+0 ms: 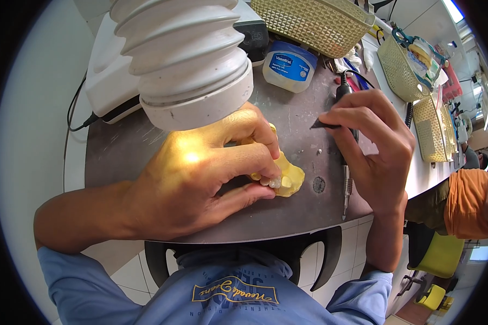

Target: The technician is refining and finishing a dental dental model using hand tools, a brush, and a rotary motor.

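My left hand (200, 173) is closed on a yellow dental cast (291, 177), its thumb and fingers around a short row of white tooth crowns (273, 183) at the near side. Much of the cast is hidden under that hand. To the right, my right hand (374, 141) is raised over the table, pinching a small black pointed piece (324, 124) between thumb and fingers. The piece points toward the cast but stays apart from it. Partly behind the right hand, a rotary handpiece (346, 189) with a metal tip lies on the table.
A ribbed white suction hose (190, 65) hangs above my left hand. Behind are a white machine (114, 81), a blue-labelled jar (290, 66) and a cream basket (314, 21). More baskets (404, 67) line the right side. A person in orange (472, 203) is at far right.
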### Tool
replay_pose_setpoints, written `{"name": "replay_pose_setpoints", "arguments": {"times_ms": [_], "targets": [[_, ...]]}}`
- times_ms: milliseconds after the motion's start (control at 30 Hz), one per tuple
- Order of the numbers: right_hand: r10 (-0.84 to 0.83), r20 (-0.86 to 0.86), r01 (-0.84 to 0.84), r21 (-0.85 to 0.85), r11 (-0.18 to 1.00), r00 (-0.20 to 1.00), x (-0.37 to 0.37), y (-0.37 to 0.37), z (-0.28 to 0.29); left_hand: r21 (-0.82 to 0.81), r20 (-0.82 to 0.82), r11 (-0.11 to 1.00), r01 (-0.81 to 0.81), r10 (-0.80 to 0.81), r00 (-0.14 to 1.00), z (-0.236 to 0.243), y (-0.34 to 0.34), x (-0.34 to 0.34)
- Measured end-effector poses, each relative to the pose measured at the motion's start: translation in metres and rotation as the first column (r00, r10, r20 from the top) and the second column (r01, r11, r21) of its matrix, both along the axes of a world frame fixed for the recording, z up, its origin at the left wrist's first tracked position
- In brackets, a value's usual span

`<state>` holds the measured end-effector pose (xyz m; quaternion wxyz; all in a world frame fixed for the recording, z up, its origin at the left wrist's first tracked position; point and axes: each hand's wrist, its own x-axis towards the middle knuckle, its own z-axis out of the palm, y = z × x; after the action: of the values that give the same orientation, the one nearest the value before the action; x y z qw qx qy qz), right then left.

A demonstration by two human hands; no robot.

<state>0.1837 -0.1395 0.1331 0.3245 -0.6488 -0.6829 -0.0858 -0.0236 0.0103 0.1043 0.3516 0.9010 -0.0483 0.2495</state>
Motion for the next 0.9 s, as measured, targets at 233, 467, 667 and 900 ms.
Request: {"name": "replay_pose_setpoints", "arguments": {"times_ms": [233, 467, 667, 900], "targets": [[0.203, 0.041, -0.205, 0.057, 0.977, 0.978, -0.007, -0.017, 0.007, -0.064, 0.010, 0.997, 0.050, -0.050, 0.999, 0.001, -0.002, 0.003], [0.257, 0.124, -0.262, 0.025, 0.965, 0.958, -0.022, -0.015, 0.014, 0.007, -0.007, 0.998, 0.054, -0.054, 0.998, -0.003, 0.004, -0.001], [0.235, 0.129, -0.247, 0.088, 0.965, 0.963, -0.028, -0.014, 0.008, -0.104, -0.022, 0.989, 0.101, -0.104, 0.994, -0.004, 0.007, 0.000], [0.277, 0.159, -0.283, 0.014, 0.959, 0.948, -0.033, -0.015, 0.013, -0.103, 0.002, 0.987, 0.124, -0.124, 0.992, -0.007, 0.011, 0.000]]}}
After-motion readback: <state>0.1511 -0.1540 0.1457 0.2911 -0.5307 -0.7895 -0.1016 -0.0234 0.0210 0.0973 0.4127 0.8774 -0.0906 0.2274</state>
